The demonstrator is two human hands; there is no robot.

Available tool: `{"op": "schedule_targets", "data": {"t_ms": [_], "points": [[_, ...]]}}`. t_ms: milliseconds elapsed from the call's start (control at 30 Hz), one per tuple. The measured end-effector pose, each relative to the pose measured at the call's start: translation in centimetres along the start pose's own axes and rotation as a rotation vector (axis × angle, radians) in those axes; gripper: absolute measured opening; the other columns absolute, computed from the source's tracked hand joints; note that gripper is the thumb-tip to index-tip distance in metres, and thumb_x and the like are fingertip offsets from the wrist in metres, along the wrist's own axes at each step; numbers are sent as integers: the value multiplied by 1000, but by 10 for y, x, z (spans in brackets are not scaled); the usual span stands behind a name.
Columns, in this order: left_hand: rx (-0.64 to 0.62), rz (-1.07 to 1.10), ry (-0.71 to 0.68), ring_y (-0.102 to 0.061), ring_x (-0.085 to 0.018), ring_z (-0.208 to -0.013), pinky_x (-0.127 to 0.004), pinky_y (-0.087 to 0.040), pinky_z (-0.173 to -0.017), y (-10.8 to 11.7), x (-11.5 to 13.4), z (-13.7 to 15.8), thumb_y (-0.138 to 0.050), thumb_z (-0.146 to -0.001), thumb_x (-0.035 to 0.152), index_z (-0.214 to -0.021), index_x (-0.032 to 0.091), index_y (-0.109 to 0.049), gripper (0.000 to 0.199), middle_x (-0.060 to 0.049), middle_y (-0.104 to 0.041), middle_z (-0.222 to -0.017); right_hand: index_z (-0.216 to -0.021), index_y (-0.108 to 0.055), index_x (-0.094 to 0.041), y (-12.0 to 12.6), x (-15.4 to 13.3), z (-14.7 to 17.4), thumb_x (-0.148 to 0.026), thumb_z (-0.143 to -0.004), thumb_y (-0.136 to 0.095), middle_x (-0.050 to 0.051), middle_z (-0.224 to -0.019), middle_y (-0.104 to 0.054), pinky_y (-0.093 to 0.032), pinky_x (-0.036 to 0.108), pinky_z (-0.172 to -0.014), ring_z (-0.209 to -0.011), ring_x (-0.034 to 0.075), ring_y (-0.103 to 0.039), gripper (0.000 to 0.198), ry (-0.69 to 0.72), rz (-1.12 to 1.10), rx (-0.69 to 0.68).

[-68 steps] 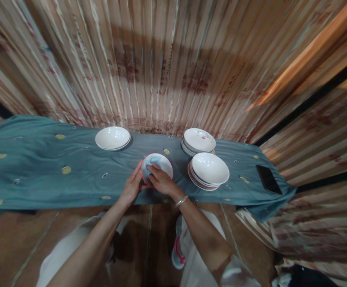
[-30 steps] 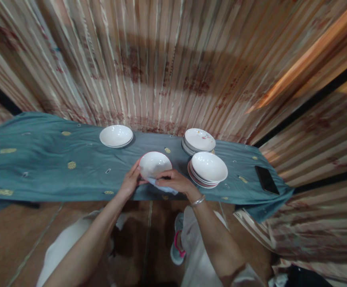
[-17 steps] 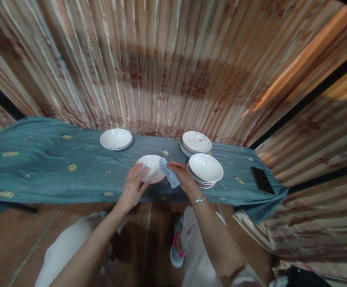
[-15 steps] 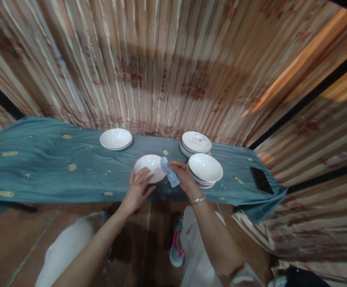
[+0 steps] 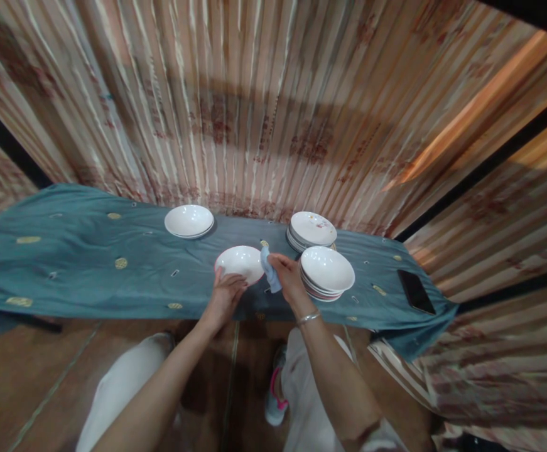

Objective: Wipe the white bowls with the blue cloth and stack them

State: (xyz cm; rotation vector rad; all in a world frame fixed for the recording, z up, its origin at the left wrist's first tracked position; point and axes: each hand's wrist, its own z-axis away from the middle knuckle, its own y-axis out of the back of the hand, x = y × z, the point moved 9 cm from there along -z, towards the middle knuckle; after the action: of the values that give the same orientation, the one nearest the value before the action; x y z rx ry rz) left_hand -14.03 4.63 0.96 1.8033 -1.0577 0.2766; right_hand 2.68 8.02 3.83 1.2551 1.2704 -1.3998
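A white bowl with a red rim (image 5: 240, 258) is in front of me, its inside facing up. My left hand (image 5: 227, 297) grips its near left edge, fingers against the side and thumb at the rim. In my right hand (image 5: 286, 274) is a light blue cloth (image 5: 270, 270), pinched and held at the bowl's right rim. Just right of that hand stands a stack of white bowls (image 5: 327, 269).
Behind the bowls is a stack of plates (image 5: 311, 227), the top one with a floral print. More white bowls (image 5: 189, 220) sit at the back left. A black phone (image 5: 416, 290) lies on the right end of the green tablecloth (image 5: 85, 263). A curtain (image 5: 254, 113) hangs behind.
My left hand has gone from resting inside the bowl to gripping its near left edge, and the bowl looks slightly tilted. My right hand still holds the cloth by the rim.
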Motion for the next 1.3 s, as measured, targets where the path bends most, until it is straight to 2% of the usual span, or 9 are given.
{"op": "schedule_targets", "data": {"t_ms": [200, 300, 400, 467, 667, 800, 967, 1133, 1300], "points": [[231, 420, 319, -66, -28, -93, -51, -8, -120, 24, -24, -7, -70, -73, 31, -76, 28, -76, 7, -3, -77, -86, -82, -72, -18, -1, -6, -4, -45, -69, -65, -1, -71, -62, -38, 24, -61, -67, 13, -48, 31, 94, 114, 72], [355, 621, 504, -65, -27, -86, -48, -21, -116, 33, -39, -4, -79, -62, 33, -67, 27, -74, 9, 0, -75, -74, -85, -71, -19, -1, -11, -5, -44, -70, -63, -2, -70, -61, -39, 25, -63, -67, 14, -47, 31, 133, 155, 111], [383, 834, 647, -62, -22, -68, -40, -47, -91, 32, -46, 0, -83, -55, 35, -65, 21, -73, 20, 1, -69, -60, -90, -71, -17, 1, -18, -7, -44, -71, -62, 0, -72, -62, -40, 27, -64, -68, 15, -49, 35, 170, 179, 134], [410, 1010, 705, -61, -18, -59, -32, -51, -71, 31, -46, 2, -85, -52, 39, -69, 16, -74, 30, -1, -69, -60, -97, -70, -16, 2, -24, -7, -45, -73, -60, 2, -75, -64, -41, 28, -65, -69, 16, -50, 39, 196, 215, 145], [441, 1352, 785, -70, -23, -67, -36, -54, -72, 22, -38, 4, -89, -48, 35, -76, 10, -73, 41, -9, -74, -68, -124, -60, -15, -17, -43, 8, -44, -84, -54, 9, -110, -68, -47, 34, -85, -93, 21, -60, 50, 347, 404, 95], [410, 1430, 799, -71, -25, -74, -38, -54, -77, 15, -36, 3, -86, -56, 30, -79, 9, -72, 34, -10, -75, -71, -133, -54, -16, -60, -49, 31, -36, -92, -47, 12, -131, -60, -40, 39, -105, -120, 24, -54, 46, 547, 633, -50], [463, 1443, 799, -69, -18, -72, -30, -53, -78, 14, -46, 5, -73, -69, 20, -73, 12, -71, 9, -5, -73, -71, -136, -52, -17, -117, -33, 55, -27, -97, -41, 11, -146, -48, -33, 42, -111, -132, 25, -42, 42, 765, 1013, -280], [533, 1435, 801, -67, -24, -101, -35, -49, -93, 11, -53, 8, -65, -77, 27, -79, 14, -70, 13, -7, -75, -85, -141, -47, -22, -134, -22, 48, -25, -97, -43, 9, -151, -42, -25, 47, -113, -143, 28, -27, 44, 777, 1203, -304], [506, 1484, 766, -67, -26, -105, -37, -49, -95, 8, -50, 3, -69, -75, 35, -89, 11, -70, 28, -10, -75, -91, -140, -49, -22, -127, -27, 26, -31, -100, -37, 10, -149, -45, -22, 49, -114, -140, 27, -33, 43, 675, 1172, -240]]}}
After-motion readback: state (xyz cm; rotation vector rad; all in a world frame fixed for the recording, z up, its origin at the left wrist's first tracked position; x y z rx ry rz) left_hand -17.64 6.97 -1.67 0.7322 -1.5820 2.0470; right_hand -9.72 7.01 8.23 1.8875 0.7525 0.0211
